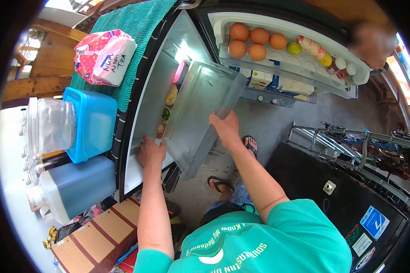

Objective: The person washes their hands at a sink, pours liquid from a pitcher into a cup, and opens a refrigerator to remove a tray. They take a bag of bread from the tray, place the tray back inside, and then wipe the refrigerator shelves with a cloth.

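Observation:
A clear plastic refrigerator drawer (200, 104) hangs tilted in the fridge opening, pulled partly out. My right hand (226, 127) is closed on its front edge, thumb on the near side. My left hand (151, 154) reaches into the fridge's lower part, fingers apart, against the glass shelf (152, 98) and beside the drawer's near end. Behind the drawer, a pink item and some food show inside the lit fridge (183, 50).
The open fridge door (282, 59) holds brown eggs (239, 32), a green citrus fruit (294, 48), bottles and cartons. A blue container (98, 125), a jug (84, 186) and a red-and-white bag (105, 57) stand at left. A black appliance (300, 182) stands at right.

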Demonstrator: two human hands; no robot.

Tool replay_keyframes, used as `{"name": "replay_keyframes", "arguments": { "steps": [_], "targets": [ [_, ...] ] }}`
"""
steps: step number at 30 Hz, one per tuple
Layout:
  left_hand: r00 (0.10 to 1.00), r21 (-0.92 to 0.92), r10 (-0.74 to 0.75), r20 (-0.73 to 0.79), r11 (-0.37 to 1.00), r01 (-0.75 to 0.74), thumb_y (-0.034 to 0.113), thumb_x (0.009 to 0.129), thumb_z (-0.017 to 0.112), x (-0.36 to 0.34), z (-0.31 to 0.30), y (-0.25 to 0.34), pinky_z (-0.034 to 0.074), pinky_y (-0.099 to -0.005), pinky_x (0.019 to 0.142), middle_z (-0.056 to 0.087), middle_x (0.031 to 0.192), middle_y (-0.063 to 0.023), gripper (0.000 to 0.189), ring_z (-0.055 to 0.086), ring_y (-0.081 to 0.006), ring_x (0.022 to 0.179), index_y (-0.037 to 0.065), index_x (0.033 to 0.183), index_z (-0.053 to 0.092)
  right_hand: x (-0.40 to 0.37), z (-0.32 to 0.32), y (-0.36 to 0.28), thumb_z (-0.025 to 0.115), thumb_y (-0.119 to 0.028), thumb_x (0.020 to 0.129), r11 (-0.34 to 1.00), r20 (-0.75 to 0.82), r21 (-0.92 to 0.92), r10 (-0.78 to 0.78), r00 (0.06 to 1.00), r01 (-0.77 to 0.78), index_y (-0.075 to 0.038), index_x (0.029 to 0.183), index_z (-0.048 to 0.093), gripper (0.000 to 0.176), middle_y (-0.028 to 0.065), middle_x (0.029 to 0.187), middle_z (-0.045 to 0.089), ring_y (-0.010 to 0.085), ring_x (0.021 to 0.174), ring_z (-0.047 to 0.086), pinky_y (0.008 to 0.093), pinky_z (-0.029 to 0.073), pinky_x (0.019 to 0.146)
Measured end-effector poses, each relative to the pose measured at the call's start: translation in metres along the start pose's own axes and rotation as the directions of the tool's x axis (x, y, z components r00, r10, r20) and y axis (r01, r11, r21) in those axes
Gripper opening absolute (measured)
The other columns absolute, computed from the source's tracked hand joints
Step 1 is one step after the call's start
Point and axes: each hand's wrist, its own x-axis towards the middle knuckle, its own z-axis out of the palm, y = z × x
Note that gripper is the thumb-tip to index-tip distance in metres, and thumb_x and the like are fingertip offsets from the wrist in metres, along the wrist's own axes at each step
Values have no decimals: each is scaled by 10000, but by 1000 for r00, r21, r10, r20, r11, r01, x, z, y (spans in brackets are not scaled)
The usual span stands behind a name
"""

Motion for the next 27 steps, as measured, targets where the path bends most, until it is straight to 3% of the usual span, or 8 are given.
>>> {"name": "replay_keyframes", "arguments": {
  "steps": [2,6,9,12,15,17,20,27],
  "targets": [
    [1000,4,-13,3,1000,13,394,838,692,0,-2,3,429,-503,1047,607,1262,-249,711,597,-388,1188,-20,1361,446,-8,9,-2,776,-262,714,978,-23,-136,-160,987,156,35,1126,578,545,117,1006,679,212,919,652,340,517,815],
    [1000,3,-10,11,1000,10,399,839,688,1,-5,5,455,-496,1019,610,1254,-252,707,606,-387,1174,-43,1337,451,-12,20,-6,783,-279,685,887,-5,-421,-210,978,189,47,1148,585,600,143,1053,688,229,971,653,345,510,867],
    [1000,-5,-18,-2,1000,18,403,839,690,2,-6,6,467,-489,1006,613,1247,-254,703,615,-386,1159,-49,1323,455,13,13,15,775,-283,684,912,-7,-357,-217,976,200,41,1171,592,612,150,1062,682,223,951,657,341,512,852],
    [999,-19,-40,13,999,40,410,841,694,1,-10,9,476,-483,1010,605,1260,-259,705,606,-393,1170,-48,1320,453,36,2,10,776,-392,656,978,52,-200,-41,998,50,87,1194,571,750,243,1132,665,366,1058,648,405,504,911],
    [998,-30,-48,35,998,49,415,843,694,6,-6,8,483,-480,1015,599,1268,-267,716,594,-401,1187,-52,1326,446,51,4,5,774,-375,664,998,121,-32,-56,991,61,95,1147,592,697,229,1108,671,335,1016,656,395,507,878],
    [998,-28,-49,27,998,50,416,843,691,8,-2,6,485,-481,1012,604,1259,-270,723,596,-401,1184,-58,1328,441,60,18,9,752,-224,711,996,74,-15,-89,993,90,42,1049,607,454,73,874,641,170,763,633,321,505,647],
    [999,-39,-29,24,999,29,414,844,680,9,0,2,485,-484,1007,613,1240,-274,726,600,-402,1177,-66,1330,437,71,37,25,780,-311,674,998,28,18,66,997,-66,87,1076,596,595,181,1024,666,277,894,654,379,512,781],
    [1000,-16,-17,-10,1000,17,387,838,660,7,-1,0,471,-509,998,614,1236,-258,664,609,-407,1161,-40,1309,468,71,47,31,768,-244,723,906,211,406,34,977,-119,30,1063,585,474,90,907,641,181,764,628,345,513,654]
  ]
}}
